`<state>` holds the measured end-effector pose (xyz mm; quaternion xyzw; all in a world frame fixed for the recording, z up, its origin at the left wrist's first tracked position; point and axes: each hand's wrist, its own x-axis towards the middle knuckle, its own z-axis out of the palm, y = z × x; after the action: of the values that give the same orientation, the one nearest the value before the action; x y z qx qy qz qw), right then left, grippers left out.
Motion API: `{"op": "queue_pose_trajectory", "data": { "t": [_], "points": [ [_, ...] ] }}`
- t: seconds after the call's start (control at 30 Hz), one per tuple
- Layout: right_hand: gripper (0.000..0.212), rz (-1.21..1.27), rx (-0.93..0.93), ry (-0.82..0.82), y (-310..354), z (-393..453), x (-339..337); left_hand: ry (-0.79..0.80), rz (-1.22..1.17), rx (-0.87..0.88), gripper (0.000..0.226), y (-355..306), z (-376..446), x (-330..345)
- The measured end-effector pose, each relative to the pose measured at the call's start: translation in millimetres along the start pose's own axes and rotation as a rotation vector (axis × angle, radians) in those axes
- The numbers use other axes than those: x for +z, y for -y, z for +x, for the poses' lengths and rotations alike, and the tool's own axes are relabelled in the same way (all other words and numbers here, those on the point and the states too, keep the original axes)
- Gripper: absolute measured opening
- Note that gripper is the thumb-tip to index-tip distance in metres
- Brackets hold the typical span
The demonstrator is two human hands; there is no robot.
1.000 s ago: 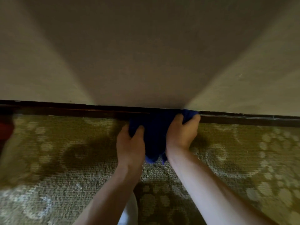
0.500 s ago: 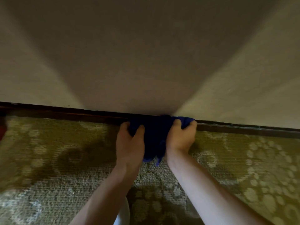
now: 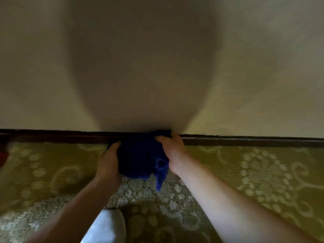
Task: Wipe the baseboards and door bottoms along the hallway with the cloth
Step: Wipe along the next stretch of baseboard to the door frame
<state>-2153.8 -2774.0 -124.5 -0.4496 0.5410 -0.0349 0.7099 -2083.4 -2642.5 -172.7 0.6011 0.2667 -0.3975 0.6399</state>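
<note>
Evidently both hands, left hand and right hand, grip the bunched blue cloth, fingers curled round it, pressing it onto the dark baseboard for firm wiping contact.

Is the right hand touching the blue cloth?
Touching. The head view shows the right hand gripping the blue cloth, its fingers curled over the cloth's top edge at the baseboard.

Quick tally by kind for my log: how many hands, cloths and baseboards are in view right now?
Hands: 2, the left hand and the right hand, both gripping the cloth
Cloths: 1, the blue cloth, bunched against the baseboard
Baseboards: 1, the dark baseboard running along the wall foot
Total: 4
</note>
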Motion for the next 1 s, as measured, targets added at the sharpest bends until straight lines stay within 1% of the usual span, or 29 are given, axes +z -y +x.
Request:
{"op": "queue_pose_trajectory", "data": {
  "t": [0.1,0.2,0.27,0.33,0.37,0.43,0.5,0.57,0.63,0.7,0.73,0.8,0.87,0.9,0.97,1.0],
  "points": [
    [0.031,0.030,0.002,0.051,32,-16,-36,0.100,0.030,0.026,0.040,-14,-19,36],
    [0.034,0.066,0.017,0.037,58,-35,-64,0.160,0.148,0.075,0.028,-21,-50,61],
    [0.036,0.084,0.013,0.036,69,-45,-78,0.222,0.249,0.148,0.027,-26,-71,74],
    [0.029,0.090,0.004,0.046,75,-57,-91,0.261,0.379,0.212,0.028,-32,-91,84],
    [0.025,0.079,0.011,0.038,76,-61,-96,0.273,0.425,0.230,0.027,-35,-99,86],
    [0.027,0.061,0.031,0.016,75,-67,-108,0.286,0.501,0.221,0.023,-40,-113,87],
    [0.029,0.044,0.046,0.011,74,-72,-117,0.239,0.581,0.233,0.018,-36,-126,89],
    [0.025,-0.040,0.072,0.029,69,-77,-123,0.147,0.640,0.240,0.022,-21,-130,88],
    [0.036,-0.128,0.086,0.026,61,-73,-129,0.086,0.638,0.235,0.027,0,-126,85],
    [0.043,-0.163,0.096,0.025,51,-62,-130,0.043,0.608,0.214,0.017,12,-117,82],
    [0.046,-0.182,0.098,0.032,47,-57,-128,0.012,0.579,0.195,0.017,13,-112,82],
    [0.054,-0.205,0.125,0.014,41,-47,-131,-0.044,0.493,0.183,0.028,18,-94,89],
    [0.058,-0.145,0.159,-0.008,41,-31,-143,-0.136,0.377,0.198,0.033,25,-80,107],
    [0.054,-0.104,0.159,-0.021,41,-23,-148,-0.167,0.315,0.200,0.035,30,-73,117],
    [0.037,-0.071,0.149,-0.045,43,-7,-153,-0.217,0.178,0.165,0.042,40,-61,138],
    [0.037,-0.061,0.137,-0.064,43,0,-155,-0.225,0.134,0.152,0.044,46,-57,149]
  ]
}}
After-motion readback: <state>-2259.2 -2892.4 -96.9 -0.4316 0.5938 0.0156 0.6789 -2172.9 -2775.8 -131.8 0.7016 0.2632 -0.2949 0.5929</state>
